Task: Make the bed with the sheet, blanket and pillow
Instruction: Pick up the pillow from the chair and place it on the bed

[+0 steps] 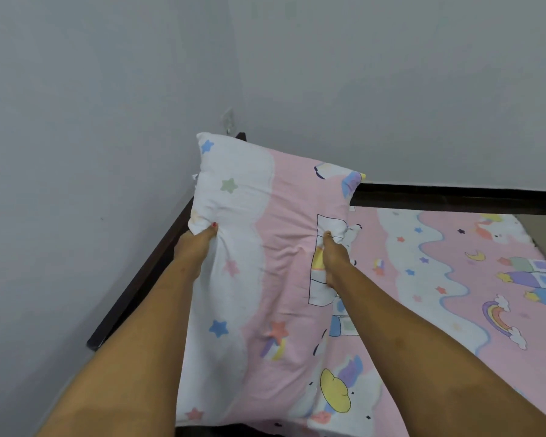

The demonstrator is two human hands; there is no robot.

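Note:
A long pillow (pixel 271 247) in a pink and white case printed with stars and clouds is held up on its long side over the head end of the bed. My left hand (pixel 199 244) grips its left edge, thumb pressed into the white fabric. My right hand (pixel 333 257) pinches its right edge. A matching pink cartoon sheet (pixel 454 279) lies flat over the mattress to the right of the pillow. No blanket is in view.
The dark wooden bed frame (pixel 145 272) runs along the left side and along the far side against grey walls that meet in a corner behind the pillow. A small wall fitting (pixel 229 119) sits in that corner.

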